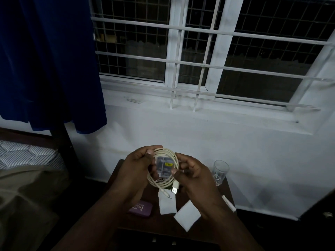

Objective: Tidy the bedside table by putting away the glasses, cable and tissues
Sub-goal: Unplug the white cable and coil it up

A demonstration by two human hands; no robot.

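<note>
Both hands hold a white cable [174, 161] wound into a coil above the dark bedside table [227, 189]. My left hand [135, 171] grips the coil's left side, and my right hand [194, 175] pinches its right side. The two plug ends hang below the coil. A purple glasses case [140, 208] lies on the table under my left forearm. Three white tissues lie on the table: one [167, 205] under the plugs, one [187, 217] nearer the front, one [229, 203] at the right edge. A small box shows through the coil, behind it.
A drinking glass [219, 172] stands at the table's back right corner. A bed [27, 171] with a dark post is to the left. A blue curtain [49, 60] hangs above it. A barred window [208, 51] and white wall are straight ahead. Drawer knobs [164, 240] show at the table's front.
</note>
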